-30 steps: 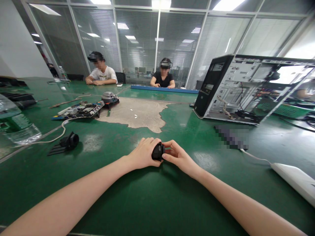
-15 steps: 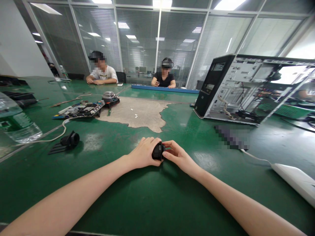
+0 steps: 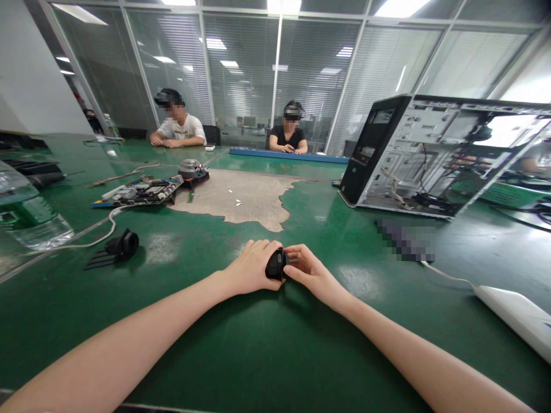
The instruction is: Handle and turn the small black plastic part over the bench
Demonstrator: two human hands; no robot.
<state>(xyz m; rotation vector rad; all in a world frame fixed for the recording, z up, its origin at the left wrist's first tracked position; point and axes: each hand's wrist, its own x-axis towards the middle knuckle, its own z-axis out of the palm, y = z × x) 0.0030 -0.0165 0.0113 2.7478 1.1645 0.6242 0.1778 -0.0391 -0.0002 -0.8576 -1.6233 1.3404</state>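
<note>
A small black part (image 3: 275, 265) is held between my two hands, low over the green table (image 3: 258, 350). My left hand (image 3: 253, 265) wraps round its left side, with the fingers on top and the thumb below. On its right side, my right hand (image 3: 310, 272) grips it with thumb and fingertips. What exactly the part is cannot be made out. Another black piece with a round opening and thin prongs (image 3: 123, 245) lies on the table to the left of my left hand.
A circuit board (image 3: 142, 192) lies beyond a white cable at the left, near a plastic bottle (image 3: 32, 212). An open computer case (image 3: 430, 155) stands at the right. A white box (image 3: 516, 318) sits near the right edge. Two people (image 3: 185, 132) (image 3: 289, 137) sit across the table.
My hands and the black part have barely moved. Across the table, the hands of the person in black have come together.
</note>
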